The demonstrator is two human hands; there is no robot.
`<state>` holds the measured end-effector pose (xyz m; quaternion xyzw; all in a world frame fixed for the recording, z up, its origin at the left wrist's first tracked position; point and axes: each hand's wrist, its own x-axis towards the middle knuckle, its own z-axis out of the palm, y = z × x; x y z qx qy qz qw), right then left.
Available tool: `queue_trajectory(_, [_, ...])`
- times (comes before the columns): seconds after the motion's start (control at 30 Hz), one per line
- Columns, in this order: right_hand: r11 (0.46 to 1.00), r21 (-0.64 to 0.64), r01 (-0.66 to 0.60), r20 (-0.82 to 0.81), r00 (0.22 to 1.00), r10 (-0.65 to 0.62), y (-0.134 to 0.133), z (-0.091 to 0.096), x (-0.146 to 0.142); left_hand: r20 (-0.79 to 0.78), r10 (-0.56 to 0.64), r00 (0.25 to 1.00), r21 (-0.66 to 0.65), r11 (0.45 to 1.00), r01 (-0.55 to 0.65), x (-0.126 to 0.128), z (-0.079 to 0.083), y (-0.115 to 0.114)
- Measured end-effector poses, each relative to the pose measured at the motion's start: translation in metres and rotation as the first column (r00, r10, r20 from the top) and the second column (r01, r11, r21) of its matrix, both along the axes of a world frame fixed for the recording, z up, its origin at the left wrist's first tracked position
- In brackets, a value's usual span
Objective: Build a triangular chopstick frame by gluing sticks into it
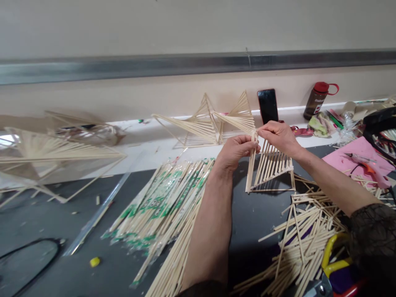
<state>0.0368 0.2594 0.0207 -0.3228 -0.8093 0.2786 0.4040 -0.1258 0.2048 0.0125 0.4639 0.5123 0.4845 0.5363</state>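
Left of the phone point(268, 106), wrapped sticks point(168, 194) lie unused; in front, the left hand point(235, 153) pinches the stick frame point(250, 175) (seemingly part-built, one face slatted), the right hand point(278, 135) its top; rightward, loose sticks point(314, 227) remain unattached.

1. Wall: pale, plain wall point(198, 24), crossed by a grey metallic horizontal rail point(154, 68).
2. Phone: black-screened phone with a reddish edge point(267, 105), propped nearly upright at the wall, screen dark.
3. Bottle: dark translucent bottle with red cap and loop point(316, 101), standing right of the phone.
4. Cloth: crumpled green-and-white cloth point(318, 125), near the bottle's base.
5. Sheet: flat pink sheet point(359, 146), far right, beside a black pouch point(375, 123).
6. Left side, dark grey worktop point(117, 268): long, narrow transparent strip point(98, 212), lying slanted; small yellow lump point(95, 262); curved black cable point(46, 239).
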Motion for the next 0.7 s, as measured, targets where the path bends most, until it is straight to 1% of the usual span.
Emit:
queue_trajectory(0.23, [0.997, 0.072, 0.02, 0.026, 0.999, -0.022, 0.0005, -0.0004, -0.0004, 0.026, -0.001, 1.0, -0.013, 1.0, 0.001, -0.0007, -0.0025, 0.0021])
queue_trajectory(0.53, [0.991, 0.132, -0.014, 0.041, 0.999, 0.008, 0.0002, -0.0029, 0.0021, 0.032, -0.013, 0.999, -0.033, 0.999, 0.014, -0.0024, -0.0026, 0.0026])
queue_trajectory(0.7, [0.98, 0.194, -0.031, 0.062, 0.998, 0.019, 0.0009, -0.0036, 0.003, 0.037, 0.004, 0.999, -0.045, 0.999, -0.002, -0.0016, -0.001, 0.0027])
